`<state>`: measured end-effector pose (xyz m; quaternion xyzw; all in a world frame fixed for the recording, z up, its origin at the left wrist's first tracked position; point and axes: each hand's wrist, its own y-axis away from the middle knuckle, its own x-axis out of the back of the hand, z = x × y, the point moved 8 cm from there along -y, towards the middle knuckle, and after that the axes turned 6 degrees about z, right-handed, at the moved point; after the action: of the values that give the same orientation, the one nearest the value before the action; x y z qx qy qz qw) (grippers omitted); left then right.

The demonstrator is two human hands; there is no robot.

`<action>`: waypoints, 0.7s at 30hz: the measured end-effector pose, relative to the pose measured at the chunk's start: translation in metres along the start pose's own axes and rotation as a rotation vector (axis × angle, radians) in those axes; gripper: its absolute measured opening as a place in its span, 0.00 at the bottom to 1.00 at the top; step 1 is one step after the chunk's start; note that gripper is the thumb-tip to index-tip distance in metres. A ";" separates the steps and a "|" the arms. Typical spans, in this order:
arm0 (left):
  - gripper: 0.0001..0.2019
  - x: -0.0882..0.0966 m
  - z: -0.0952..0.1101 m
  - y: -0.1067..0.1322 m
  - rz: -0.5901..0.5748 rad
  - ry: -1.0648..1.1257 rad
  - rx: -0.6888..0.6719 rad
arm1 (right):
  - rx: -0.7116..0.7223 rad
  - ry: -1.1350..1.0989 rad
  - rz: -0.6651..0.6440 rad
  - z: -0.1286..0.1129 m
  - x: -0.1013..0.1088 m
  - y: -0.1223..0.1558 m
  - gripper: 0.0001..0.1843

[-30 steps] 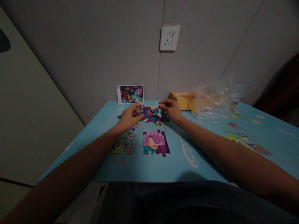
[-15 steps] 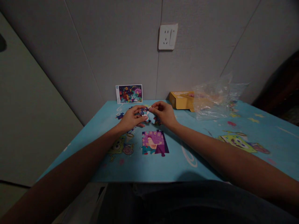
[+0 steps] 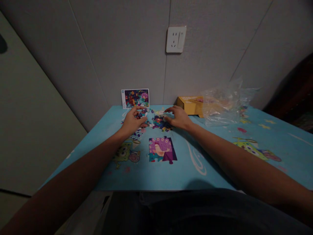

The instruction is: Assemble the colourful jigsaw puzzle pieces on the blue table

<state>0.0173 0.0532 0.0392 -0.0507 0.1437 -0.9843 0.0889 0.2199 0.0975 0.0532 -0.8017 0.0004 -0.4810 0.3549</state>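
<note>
Both my hands reach to a heap of loose puzzle pieces near the far edge of a blue cartoon-print table. My left hand is curled, pinching a small dark puzzle piece between thumb and fingers. My right hand lies on the right side of the heap, fingers bent down onto the pieces; whether it grips one is hidden. A joined puzzle section showing a pink peacock lies closer to me, untouched.
A reference picture card leans against the wall behind the heap. A yellow box and a crumpled clear plastic bag sit at the back right. A wall socket is above. The table's near edge is by my lap.
My hands, which met over the heap holding a piece together, have parted. The left drew back left with a piece; the right dropped onto the heap's right side.
</note>
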 end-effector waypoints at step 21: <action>0.11 0.013 -0.010 -0.007 0.103 0.229 0.106 | 0.030 -0.011 -0.147 -0.003 -0.024 0.006 0.11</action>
<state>0.0019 0.0602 0.0322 0.0741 0.1029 -0.9840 0.1251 0.2065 0.0998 0.0318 -0.7968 -0.0675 -0.5013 0.3305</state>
